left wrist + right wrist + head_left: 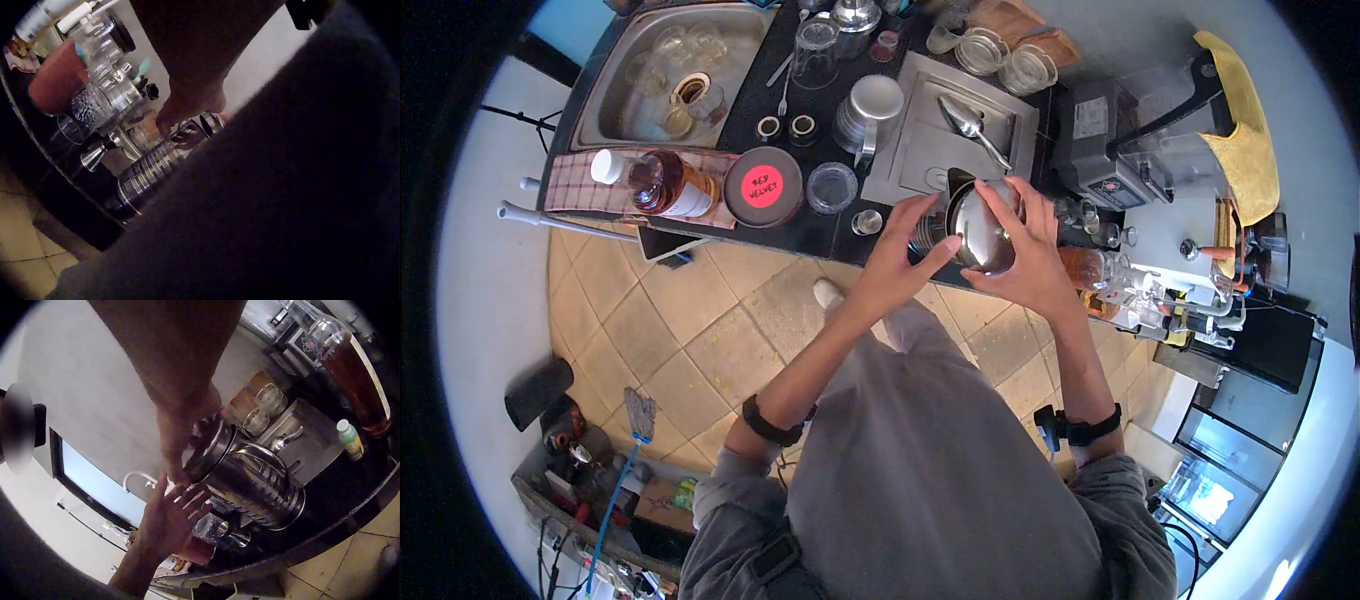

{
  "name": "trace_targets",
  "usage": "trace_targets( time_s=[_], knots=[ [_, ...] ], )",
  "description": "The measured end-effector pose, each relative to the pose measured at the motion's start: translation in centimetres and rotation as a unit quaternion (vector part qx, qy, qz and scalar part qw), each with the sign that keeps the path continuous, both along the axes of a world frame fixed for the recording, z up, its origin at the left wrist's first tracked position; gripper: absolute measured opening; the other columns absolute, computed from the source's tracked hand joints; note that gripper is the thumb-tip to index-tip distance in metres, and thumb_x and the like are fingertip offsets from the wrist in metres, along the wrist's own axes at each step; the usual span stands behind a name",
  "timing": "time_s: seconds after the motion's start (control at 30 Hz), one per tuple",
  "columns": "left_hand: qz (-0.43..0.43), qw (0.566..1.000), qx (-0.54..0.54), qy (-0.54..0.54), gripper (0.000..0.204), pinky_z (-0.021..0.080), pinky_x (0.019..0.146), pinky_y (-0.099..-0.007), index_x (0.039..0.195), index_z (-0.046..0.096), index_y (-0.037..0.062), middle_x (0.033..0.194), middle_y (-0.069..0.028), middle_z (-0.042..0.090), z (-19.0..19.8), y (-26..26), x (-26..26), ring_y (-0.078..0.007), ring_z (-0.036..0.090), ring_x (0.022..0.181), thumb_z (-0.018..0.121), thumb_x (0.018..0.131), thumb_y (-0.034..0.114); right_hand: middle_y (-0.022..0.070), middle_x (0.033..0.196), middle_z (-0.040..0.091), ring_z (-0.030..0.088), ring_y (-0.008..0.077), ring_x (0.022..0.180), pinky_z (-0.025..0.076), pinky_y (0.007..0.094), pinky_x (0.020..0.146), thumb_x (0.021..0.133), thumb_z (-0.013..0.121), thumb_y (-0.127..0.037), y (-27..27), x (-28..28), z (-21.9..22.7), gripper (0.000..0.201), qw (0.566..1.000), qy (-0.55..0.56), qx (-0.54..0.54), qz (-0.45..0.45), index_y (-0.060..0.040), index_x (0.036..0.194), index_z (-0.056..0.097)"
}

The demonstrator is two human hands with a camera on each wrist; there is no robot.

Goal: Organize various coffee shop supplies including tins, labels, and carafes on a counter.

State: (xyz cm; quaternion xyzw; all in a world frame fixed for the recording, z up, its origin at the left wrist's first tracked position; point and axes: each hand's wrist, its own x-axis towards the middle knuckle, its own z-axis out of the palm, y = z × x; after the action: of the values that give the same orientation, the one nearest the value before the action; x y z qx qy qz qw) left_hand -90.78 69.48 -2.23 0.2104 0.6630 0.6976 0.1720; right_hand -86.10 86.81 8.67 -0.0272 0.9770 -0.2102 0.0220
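Observation:
A French press (265, 494) with shiny horizontal metal bands stands at the counter's front edge, its handle turned to one side in the right wrist view. My right hand (1037, 262) grips its domed steel lid (982, 240) from the right, fingers and thumb spread round the rim. On the other side my left hand (892, 268) reaches in with extended fingers, thumb and fingertips right at the lid's edge. Seen from the right wrist, the left hand (167, 520) has its fingers straight beside the press. The left wrist view shows the banded body (147, 178) but hides most of my left hand.
A jigger (866, 222), a glass (832, 188) and a round "Red Velvet" container (735, 200) stand left along the counter. Behind are a steel pitcher (873, 105) and a steel tray (900, 170) with a scoop (962, 118). Several bottles crowd the right; the sink (745, 60) holds glasses.

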Motion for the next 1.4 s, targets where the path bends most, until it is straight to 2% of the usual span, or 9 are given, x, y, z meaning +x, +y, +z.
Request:
trace_targets(
  time_s=[0.03,0.13,0.37,0.47,0.57,0.63,1.07,1.13,1.4],
  knots=[
    [-0.003,1.0,0.004,-0.006,0.06,0.042,0.1,-0.0365,0.138,0.043,0.0028,0.135,-0.0134,0.046,0.3,-0.1,0.0,-0.0252,0.048,0.123,0.068,0.09,0.03,0.0141,0.141,0.034,0.037,0.0344,0.126,0.033,0.0433,0.106,0.053,0.087,-0.019,-0.1,0.1,-0.2,0.097,1.0,0.001,0.026,-0.005,-0.0198,0.142,0.047],
    [-0.012,1.0,-0.019,0.016,0.063,0.041,0.1,-0.036,0.138,0.042,0.0008,0.136,-0.0151,0.045,0.0,0.5,-0.4,-0.0258,0.048,0.123,0.067,0.09,0.033,0.0139,0.142,0.034,0.036,0.0344,0.127,0.032,0.0442,0.107,0.053,0.086,-0.021,0.1,0.1,-0.7,0.096,1.0,-0.003,0.012,-0.008,-0.0204,0.141,0.047],
    [-0.008,1.0,-0.026,0.01,0.066,0.041,0.1,-0.0352,0.139,0.041,-0.0015,0.135,-0.0172,0.047,-0.2,1.0,-0.8,-0.0266,0.05,0.122,0.068,0.089,0.034,0.014,0.143,0.033,0.035,0.0355,0.128,0.031,0.0447,0.108,0.053,0.086,-0.02,0.5,-0.3,-1.5,0.095,1.0,0.008,-0.016,-0.014,-0.0203,0.14,0.048],
    [-0.012,0.999,-0.026,-0.023,0.068,0.04,0.102,-0.0352,0.14,0.041,-0.0018,0.135,-0.0174,0.049,-0.1,1.1,-1.0,-0.026,0.05,0.123,0.069,0.089,0.033,0.0151,0.143,0.033,0.033,0.0367,0.13,0.03,0.0463,0.108,0.055,0.085,-0.026,0.6,-0.6,-1.9,0.094,0.999,-0.009,-0.033,-0.014,-0.023,0.141,0.047],
    [-0.019,0.999,0.0,-0.044,0.069,0.038,0.104,-0.0348,0.141,0.039,-0.0012,0.136,-0.0176,0.051,-0.6,1.2,-0.8,-0.0248,0.05,0.125,0.069,0.089,0.032,0.0146,0.143,0.032,0.033,0.0354,0.13,0.032,0.0443,0.108,0.055,0.085,-0.019,0.4,-0.5,-2.0,0.093,1.0,0.007,-0.013,-0.008,-0.0196,0.14,0.048],
    [-0.007,0.999,0.016,-0.046,0.072,0.04,0.103,-0.0369,0.139,0.04,-0.0044,0.132,-0.0227,0.051,-0.7,1.3,-0.7,-0.0319,0.052,0.122,0.071,0.086,0.034,0.0146,0.143,0.032,0.033,0.0355,0.131,0.032,0.0443,0.108,0.055,0.085,-0.018,0.3,-0.5,-2.2,0.093,0.999,0.011,-0.027,-0.014,-0.019,0.14,0.047],
    [-0.001,0.999,0.009,-0.045,0.071,0.04,0.103,-0.0371,0.138,0.041,-0.004,0.132,-0.0226,0.052,-0.5,1.4,-0.8,-0.0315,0.052,0.122,0.071,0.086,0.032,0.0148,0.145,0.03,0.032,0.0353,0.132,0.032,0.0444,0.108,0.055,0.087,-0.018,0.6,-0.4,-2.4,0.095,0.999,-0.006,-0.042,-0.015,-0.0194,0.141,0.047],
    [0.004,0.999,0.011,-0.031,0.069,0.04,0.103,-0.0371,0.138,0.041,-0.0039,0.131,-0.0226,0.052,-0.5,1.4,-0.8,-0.0315,0.052,0.122,0.071,0.086,0.031,0.0144,0.143,0.032,0.035,0.0361,0.129,0.032,0.0461,0.107,0.051,0.088,-0.021,0.5,-0.4,-2.4,0.099,0.998,-0.009,-0.051,-0.024,-0.0247,0.141,0.047],
    [-0.011,0.999,0.025,-0.042,0.069,0.039,0.104,-0.0375,0.139,0.04,-0.0034,0.132,-0.0231,0.051,-0.8,1.4,-0.9,-0.0312,0.051,0.123,0.07,0.087,0.029,0.0151,0.146,0.031,0.033,0.037,0.132,0.03,0.0471,0.108,0.054,0.089,-0.03,0.8,-0.3,-3.2,0.097,1.0,-0.001,-0.012,-0.01,-0.024,0.142,0.047]
  ],
)
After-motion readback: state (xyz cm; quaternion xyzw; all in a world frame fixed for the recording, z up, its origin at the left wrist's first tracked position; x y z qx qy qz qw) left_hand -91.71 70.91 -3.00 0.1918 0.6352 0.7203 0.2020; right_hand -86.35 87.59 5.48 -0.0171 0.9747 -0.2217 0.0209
